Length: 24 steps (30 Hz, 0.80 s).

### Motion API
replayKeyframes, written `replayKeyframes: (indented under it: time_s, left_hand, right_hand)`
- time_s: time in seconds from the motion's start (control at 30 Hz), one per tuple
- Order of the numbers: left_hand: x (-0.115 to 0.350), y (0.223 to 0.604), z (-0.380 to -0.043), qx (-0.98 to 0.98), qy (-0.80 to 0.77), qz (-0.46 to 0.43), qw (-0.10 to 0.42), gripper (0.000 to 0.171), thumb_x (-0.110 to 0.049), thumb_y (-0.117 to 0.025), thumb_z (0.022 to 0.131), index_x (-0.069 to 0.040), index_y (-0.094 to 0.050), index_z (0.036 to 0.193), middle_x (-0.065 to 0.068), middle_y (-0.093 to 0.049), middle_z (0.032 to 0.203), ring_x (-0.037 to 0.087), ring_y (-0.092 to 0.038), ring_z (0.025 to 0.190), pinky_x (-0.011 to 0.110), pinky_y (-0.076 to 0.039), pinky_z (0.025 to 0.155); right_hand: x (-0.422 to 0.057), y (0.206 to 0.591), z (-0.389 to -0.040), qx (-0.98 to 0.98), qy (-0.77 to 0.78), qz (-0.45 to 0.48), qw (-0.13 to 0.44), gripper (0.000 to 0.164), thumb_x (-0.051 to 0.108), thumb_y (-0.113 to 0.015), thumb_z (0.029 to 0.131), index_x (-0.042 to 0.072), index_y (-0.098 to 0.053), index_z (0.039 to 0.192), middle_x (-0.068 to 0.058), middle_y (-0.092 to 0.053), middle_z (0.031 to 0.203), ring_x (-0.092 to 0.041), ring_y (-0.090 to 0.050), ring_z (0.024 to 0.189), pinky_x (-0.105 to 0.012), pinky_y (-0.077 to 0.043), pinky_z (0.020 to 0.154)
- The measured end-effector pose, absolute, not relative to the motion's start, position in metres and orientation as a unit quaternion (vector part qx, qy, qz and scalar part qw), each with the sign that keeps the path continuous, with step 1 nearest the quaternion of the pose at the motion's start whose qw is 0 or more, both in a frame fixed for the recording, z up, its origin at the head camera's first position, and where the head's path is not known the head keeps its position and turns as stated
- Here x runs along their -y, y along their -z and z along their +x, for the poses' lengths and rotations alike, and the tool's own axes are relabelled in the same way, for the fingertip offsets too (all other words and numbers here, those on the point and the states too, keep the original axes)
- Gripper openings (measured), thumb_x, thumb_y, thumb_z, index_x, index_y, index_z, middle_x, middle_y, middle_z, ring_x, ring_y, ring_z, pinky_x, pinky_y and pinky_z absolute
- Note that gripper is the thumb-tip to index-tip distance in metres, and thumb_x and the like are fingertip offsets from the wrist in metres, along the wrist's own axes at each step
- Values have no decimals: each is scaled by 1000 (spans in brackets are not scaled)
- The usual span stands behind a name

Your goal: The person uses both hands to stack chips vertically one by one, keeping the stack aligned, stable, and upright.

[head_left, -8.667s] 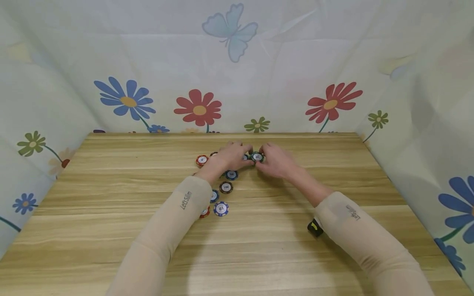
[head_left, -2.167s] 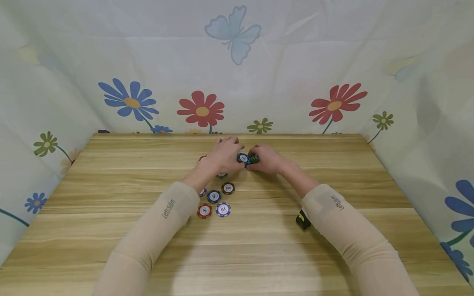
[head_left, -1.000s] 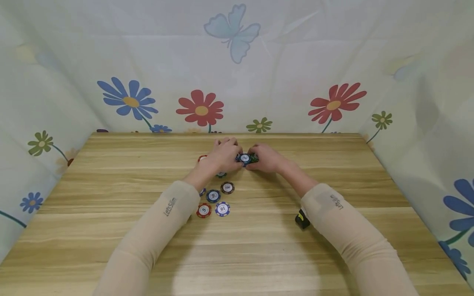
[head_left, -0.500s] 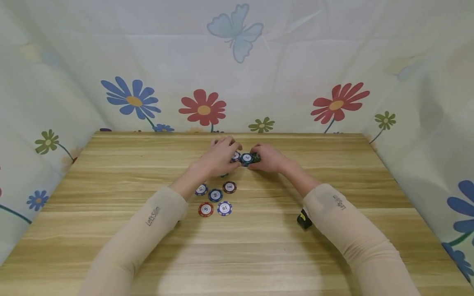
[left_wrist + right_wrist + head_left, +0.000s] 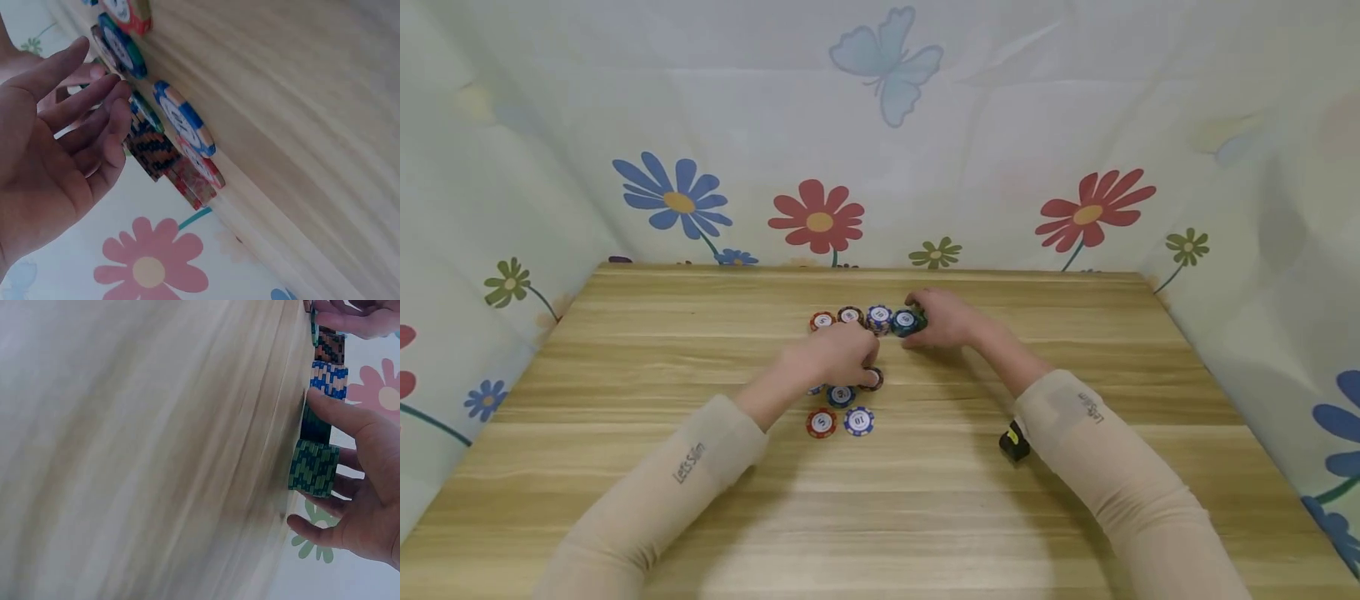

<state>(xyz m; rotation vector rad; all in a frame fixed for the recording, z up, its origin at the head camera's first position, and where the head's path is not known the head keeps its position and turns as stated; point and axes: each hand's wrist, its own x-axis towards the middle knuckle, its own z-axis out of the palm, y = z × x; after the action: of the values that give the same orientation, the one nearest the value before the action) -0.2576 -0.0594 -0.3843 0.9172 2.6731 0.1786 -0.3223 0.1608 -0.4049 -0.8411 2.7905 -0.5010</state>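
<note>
In the head view, a row of poker chip stacks stands at the back: a red stack (image 5: 823, 321), a black-and-orange stack (image 5: 851, 316), a blue-and-white stack (image 5: 879, 317), a blue-green stack (image 5: 905, 322) and a green stack (image 5: 314, 467). My right hand (image 5: 945, 320) curls its thumb and fingers around the green stack at the row's right end. Below the row, my left hand (image 5: 835, 358) is over the loose chips, fingertips at a brown poker chip (image 5: 875, 380). The left wrist view shows its fingers loosely bent, with nothing between them.
Nearer to me lie a dark blue chip (image 5: 841, 396), a red chip (image 5: 822, 422) and a white-and-blue chip (image 5: 859, 421). Another chip is partly covered by the left hand. A black strap-like object (image 5: 1015, 443) is by the right sleeve. Flowered cloth (image 5: 880, 142) encloses the wooden table (image 5: 925, 508).
My left hand has left the chip stacks and come nearer to me, over the loose chips, uncovering the row. The right hand stays around the right-end stack.
</note>
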Motion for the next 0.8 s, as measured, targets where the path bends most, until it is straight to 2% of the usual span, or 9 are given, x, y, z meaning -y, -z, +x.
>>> replayKeyframes:
  time_s: [0.17,0.3,0.5,0.8]
  left_hand:
    - [57,388,-254,-935,-39,325,134,25,-35,-75,94,-17,-63,82,-4,-62,78,11,-57,64,30,-46,57]
    - [57,389,-252,-937,-28,325,127,25,-36,-76,94,-18,-62,83,-5,-62,80,11,-57,65,29,-46,56]
    - [57,391,-251,-934,-17,339,113,32,-37,-73,96,-17,-60,76,-4,-58,71,11,-54,60,30,-43,54]
    - [58,388,-245,-932,-8,351,93,31,-37,-80,90,-18,-60,78,-4,-58,83,14,-56,72,34,-48,62]
  right_hand:
    - [-155,399,-323,-943,179,-268,84,75,38,-86,84,-4,-54,139,-25,-57,138,-40,-52,128,-49,-41,109]
    - [-147,394,-323,-941,171,-281,73,66,38,-83,88,0,-59,136,-22,-56,139,-38,-51,130,-48,-39,110]
    - [-131,392,-323,-931,175,-315,64,54,32,-80,91,0,-62,132,-21,-60,133,-36,-54,125,-47,-42,107]
    - [-117,394,-324,-926,158,-339,56,50,29,-77,94,-1,-63,132,-21,-60,134,-36,-55,126,-46,-41,108]
